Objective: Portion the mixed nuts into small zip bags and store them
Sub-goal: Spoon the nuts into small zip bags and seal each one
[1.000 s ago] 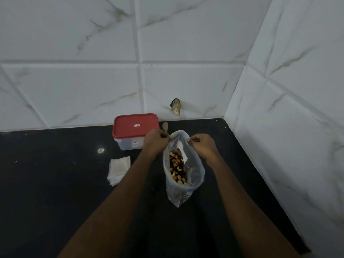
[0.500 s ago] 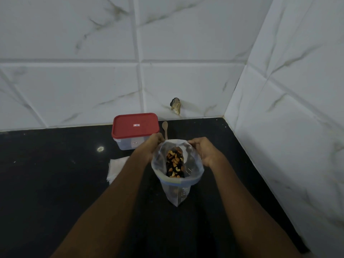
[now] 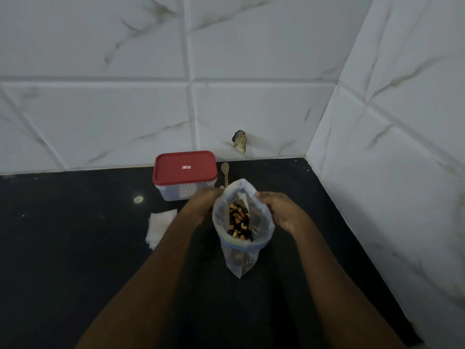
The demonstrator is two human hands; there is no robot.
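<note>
Head view: your left hand (image 3: 203,202) and right hand (image 3: 281,212) each pinch the rim of the open bag (image 3: 241,258), which stands between them on the table (image 3: 75,248). The mixed nuts (image 3: 239,222) weigh down its base (the film looks thin, limp and slippery), so grip the stiffer zip band.

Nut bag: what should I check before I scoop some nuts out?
1. Mouth of the nut bag wide open: ok.
2. It stands upright on the counter: ok.
3. The left hand and right hand grip its rim: ok.
4. A hand free for the wooden spoon: not ok.
5. White pile has a small bag opened: cannot tell.
6. Container open for storing: not ok, lid on.
</note>
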